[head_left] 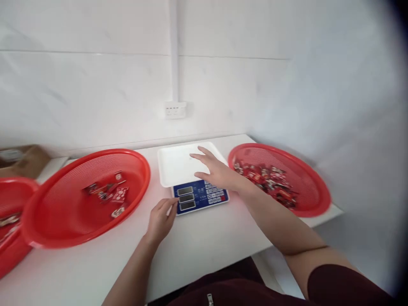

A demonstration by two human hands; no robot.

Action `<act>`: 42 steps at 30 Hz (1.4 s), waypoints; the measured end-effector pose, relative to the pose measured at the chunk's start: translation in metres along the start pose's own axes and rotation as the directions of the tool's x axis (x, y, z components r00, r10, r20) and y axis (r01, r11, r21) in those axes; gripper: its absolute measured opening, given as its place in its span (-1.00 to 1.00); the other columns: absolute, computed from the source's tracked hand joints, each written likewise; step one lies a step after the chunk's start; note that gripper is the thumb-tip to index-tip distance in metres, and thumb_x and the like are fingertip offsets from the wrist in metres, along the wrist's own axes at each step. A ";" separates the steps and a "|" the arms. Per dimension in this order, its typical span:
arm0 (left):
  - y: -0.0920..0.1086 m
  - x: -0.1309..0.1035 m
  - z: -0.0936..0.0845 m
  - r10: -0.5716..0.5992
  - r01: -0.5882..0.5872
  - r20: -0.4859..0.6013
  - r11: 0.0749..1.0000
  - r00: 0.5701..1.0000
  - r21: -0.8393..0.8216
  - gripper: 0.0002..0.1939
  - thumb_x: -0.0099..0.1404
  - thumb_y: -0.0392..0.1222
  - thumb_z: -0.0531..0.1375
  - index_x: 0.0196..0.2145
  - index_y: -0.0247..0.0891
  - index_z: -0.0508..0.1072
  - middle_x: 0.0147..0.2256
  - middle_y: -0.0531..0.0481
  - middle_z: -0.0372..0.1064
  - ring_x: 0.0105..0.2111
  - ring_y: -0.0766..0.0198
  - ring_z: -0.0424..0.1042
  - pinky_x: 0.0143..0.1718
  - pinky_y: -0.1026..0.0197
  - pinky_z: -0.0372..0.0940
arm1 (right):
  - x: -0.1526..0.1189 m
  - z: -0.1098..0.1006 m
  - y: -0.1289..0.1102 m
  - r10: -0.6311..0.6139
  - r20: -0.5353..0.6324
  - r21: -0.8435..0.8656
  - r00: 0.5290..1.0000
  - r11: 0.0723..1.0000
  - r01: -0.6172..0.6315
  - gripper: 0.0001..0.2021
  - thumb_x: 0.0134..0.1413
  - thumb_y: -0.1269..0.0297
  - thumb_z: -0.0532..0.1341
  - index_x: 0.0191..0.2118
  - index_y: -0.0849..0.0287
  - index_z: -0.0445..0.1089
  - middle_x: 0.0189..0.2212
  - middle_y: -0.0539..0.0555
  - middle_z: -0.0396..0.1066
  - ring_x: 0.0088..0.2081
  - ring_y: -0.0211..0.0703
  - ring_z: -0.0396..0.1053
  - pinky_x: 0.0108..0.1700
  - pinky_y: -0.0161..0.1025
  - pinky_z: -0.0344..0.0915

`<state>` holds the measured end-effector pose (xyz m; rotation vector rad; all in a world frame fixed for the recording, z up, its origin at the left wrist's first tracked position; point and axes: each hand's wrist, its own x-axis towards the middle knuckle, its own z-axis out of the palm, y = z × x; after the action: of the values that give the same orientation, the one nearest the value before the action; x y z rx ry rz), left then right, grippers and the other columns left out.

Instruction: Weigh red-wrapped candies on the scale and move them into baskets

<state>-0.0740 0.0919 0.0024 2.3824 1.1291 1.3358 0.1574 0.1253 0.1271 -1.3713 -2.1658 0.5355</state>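
A blue electronic scale (200, 198) with dark display windows and a keypad stands on the white table, its white weighing tray (172, 163) bare. Over the right part of that tray, my right hand (216, 170) is open, its fingers spread and pointing left; whether they touch the tray I cannot tell. My left hand (162, 219) is beside the scale's front left edge, its fingers curled in and nothing visible in them. The fingertips come close to the displays; contact is unclear.
Right of the scale, a red plastic basket (314, 187) holds many small wrapped packets (270, 178). Another red basket (72, 221) at left holds several packets (119, 194). Part of a third red basket (19, 183) and a cardboard box (33, 159) are farther left. A socket (175, 110) is on the wall.
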 end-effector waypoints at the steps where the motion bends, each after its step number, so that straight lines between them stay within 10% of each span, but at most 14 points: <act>1: 0.000 0.001 0.000 0.008 -0.008 -0.002 1.000 1.000 0.009 -0.84 0.29 -0.27 0.08 -0.22 -0.24 0.43 -0.34 -0.04 0.48 -0.35 0.29 0.47 -0.31 0.30 0.37 | -0.014 -0.012 0.018 0.091 0.002 -0.090 0.996 0.992 -0.090 -0.42 0.12 0.17 0.14 0.25 -0.08 0.00 0.34 0.06 -0.29 0.30 0.07 -0.17 0.23 0.06 0.01; 7: 0.005 0.003 0.007 0.083 -0.083 0.005 0.996 0.997 0.014 -0.86 0.29 -0.27 0.08 -0.25 -0.25 0.43 -0.39 -0.02 0.47 -0.42 0.32 0.48 -0.39 0.34 0.36 | -0.096 -0.088 0.142 0.613 -0.006 -0.441 0.790 0.708 -0.552 -0.38 0.10 0.15 0.16 0.27 0.09 0.01 0.31 0.21 -0.14 0.24 0.23 0.00 0.18 0.07 0.09; 14: 0.018 0.006 0.016 0.146 -0.145 -0.025 0.988 0.989 0.056 -0.87 0.27 -0.31 0.10 -0.24 -0.25 0.43 -0.38 -0.03 0.47 -0.42 0.31 0.48 -0.38 0.33 0.36 | -0.113 -0.112 0.220 0.707 0.021 -0.469 0.707 0.631 -0.618 -0.59 0.14 0.20 0.18 0.11 0.12 0.25 0.14 0.21 0.19 0.10 0.11 0.21 0.09 0.07 0.18; 22: 0.059 0.013 0.020 0.138 -0.135 -0.050 0.989 0.989 0.055 -0.87 0.25 -0.34 0.13 -0.24 -0.23 0.42 -0.39 -0.01 0.47 -0.40 0.31 0.48 -0.34 0.31 0.38 | -0.054 -0.090 0.237 0.593 0.172 -0.361 0.786 0.781 -0.510 -0.58 0.15 0.10 0.15 0.09 0.15 0.25 0.06 0.19 0.29 -0.02 0.01 0.33 -0.04 -0.03 0.31; 30: 0.064 -0.006 0.022 -0.016 0.017 -0.019 0.999 1.000 0.034 -0.88 0.26 -0.27 0.12 -0.25 -0.20 0.43 -0.42 0.03 0.46 -0.43 0.32 0.48 -0.35 0.33 0.37 | -0.065 -0.077 0.217 0.461 0.361 -0.308 0.811 0.879 -0.363 -0.71 -0.22 0.21 0.37 -0.26 0.08 0.49 -0.27 0.07 0.51 -0.27 0.02 0.46 -0.25 -0.20 0.33; 35: 0.061 -0.007 0.031 -0.018 0.017 0.032 0.999 0.999 0.029 -0.88 0.25 -0.28 0.13 -0.24 -0.20 0.43 -0.41 0.03 0.47 -0.41 0.32 0.49 -0.35 0.34 0.37 | -0.066 -0.092 0.222 0.501 0.226 -0.345 0.835 0.843 -0.413 -0.82 -0.10 0.33 0.28 -0.27 0.15 0.45 -0.25 0.15 0.49 -0.22 0.08 0.44 -0.22 -0.13 0.32; 42: 0.071 0.000 0.038 0.038 -0.036 0.072 0.999 0.997 -0.021 -0.85 0.26 -0.32 0.12 -0.22 -0.21 0.42 -0.40 0.00 0.46 -0.41 0.32 0.48 -0.38 0.35 0.37 | -0.043 -0.061 0.229 0.526 0.147 -0.340 0.838 0.822 -0.457 -0.35 -0.14 0.02 0.32 0.09 0.17 0.23 0.07 0.26 0.27 -0.01 0.13 0.33 -0.07 -0.10 0.30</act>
<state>-0.0062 0.0495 0.0153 2.4277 1.0529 1.2549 0.3716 0.1836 0.0342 -2.1682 -2.1187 0.6067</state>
